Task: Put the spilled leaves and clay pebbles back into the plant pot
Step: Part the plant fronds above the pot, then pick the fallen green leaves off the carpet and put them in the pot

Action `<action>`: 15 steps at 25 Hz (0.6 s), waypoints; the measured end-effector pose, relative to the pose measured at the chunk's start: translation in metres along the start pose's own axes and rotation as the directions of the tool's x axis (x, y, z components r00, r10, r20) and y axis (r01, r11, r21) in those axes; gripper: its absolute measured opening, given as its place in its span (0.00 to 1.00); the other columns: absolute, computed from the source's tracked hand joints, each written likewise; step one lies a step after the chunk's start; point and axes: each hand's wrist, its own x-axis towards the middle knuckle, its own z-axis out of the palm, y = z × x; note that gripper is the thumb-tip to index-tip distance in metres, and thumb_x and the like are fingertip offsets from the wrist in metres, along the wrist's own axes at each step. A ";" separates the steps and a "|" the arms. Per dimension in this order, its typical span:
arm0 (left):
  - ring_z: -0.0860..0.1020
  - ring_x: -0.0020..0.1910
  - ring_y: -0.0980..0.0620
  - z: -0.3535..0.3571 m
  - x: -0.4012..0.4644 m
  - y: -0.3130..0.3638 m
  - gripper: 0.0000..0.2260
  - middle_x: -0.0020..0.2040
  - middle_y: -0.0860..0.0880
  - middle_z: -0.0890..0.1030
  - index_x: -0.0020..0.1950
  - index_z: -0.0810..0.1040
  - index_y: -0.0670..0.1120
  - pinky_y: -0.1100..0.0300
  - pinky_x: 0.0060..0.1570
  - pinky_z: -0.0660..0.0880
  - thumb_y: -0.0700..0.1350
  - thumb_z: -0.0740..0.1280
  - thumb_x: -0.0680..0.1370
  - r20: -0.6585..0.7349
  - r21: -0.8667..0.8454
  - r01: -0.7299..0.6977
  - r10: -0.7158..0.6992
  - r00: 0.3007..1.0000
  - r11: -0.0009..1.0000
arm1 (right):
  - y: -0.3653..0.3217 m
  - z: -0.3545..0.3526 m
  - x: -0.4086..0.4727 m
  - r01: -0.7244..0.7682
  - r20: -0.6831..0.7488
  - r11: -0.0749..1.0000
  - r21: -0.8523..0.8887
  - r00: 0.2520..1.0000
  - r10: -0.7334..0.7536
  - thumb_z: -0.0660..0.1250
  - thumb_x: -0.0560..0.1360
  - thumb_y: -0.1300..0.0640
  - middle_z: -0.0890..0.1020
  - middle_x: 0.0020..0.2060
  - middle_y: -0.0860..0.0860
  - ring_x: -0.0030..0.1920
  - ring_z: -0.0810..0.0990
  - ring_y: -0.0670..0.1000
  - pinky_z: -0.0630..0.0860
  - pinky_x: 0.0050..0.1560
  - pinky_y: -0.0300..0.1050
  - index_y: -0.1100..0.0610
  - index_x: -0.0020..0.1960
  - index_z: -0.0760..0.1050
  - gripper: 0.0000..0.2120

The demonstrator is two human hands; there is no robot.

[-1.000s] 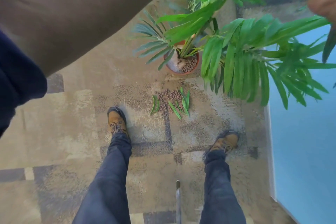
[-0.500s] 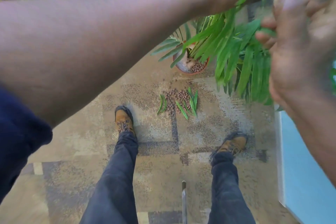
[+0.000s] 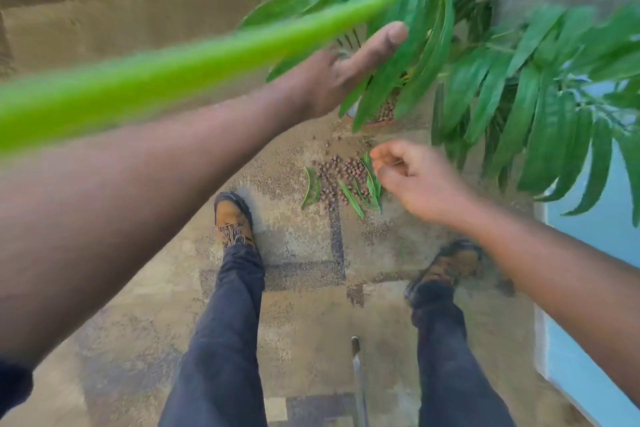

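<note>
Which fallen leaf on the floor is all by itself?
The curved leaf left of the pebbles. The other leaves lie bunched on the right.

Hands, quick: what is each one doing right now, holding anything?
Left hand: open, fingers straight, pressing against the plant fronds, holding nothing.
Right hand: fingers loosely curled above the spilled pebbles; nothing visibly held, though blurred.

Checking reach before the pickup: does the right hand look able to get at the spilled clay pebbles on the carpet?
Probably yes. The right hand hangs by the clay pebbles with nothing between; the fronds hang further back.
</note>
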 end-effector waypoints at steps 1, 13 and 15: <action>0.72 0.69 0.47 0.008 -0.002 -0.007 0.35 0.75 0.41 0.71 0.76 0.69 0.38 0.67 0.67 0.66 0.65 0.50 0.82 -0.168 -0.008 -0.093 0.090 0.982 0.996 | 0.009 0.006 0.006 -0.008 0.045 0.998 -0.070 0.999 0.011 0.66 0.82 0.57 0.79 0.58 0.44 0.53 0.80 0.42 0.80 0.56 0.45 0.52 0.69 0.75 0.16; 0.73 0.68 0.50 0.044 -0.022 -0.147 0.28 0.69 0.47 0.76 0.72 0.73 0.47 0.43 0.69 0.71 0.65 0.53 0.83 -0.213 -0.024 0.072 -0.075 0.974 0.997 | 0.027 0.038 0.073 -0.177 -0.071 0.978 -0.110 0.983 0.170 0.68 0.80 0.58 0.83 0.53 0.50 0.53 0.82 0.53 0.78 0.57 0.50 0.49 0.58 0.79 0.08; 0.76 0.59 0.53 0.044 -0.027 -0.157 0.22 0.64 0.48 0.79 0.66 0.77 0.46 0.46 0.63 0.76 0.61 0.59 0.83 -0.120 -0.072 0.142 -0.150 0.981 0.987 | 0.020 0.038 0.078 -0.169 -0.100 0.982 -0.084 0.982 0.161 0.68 0.80 0.58 0.83 0.52 0.50 0.53 0.83 0.53 0.78 0.56 0.52 0.48 0.56 0.79 0.07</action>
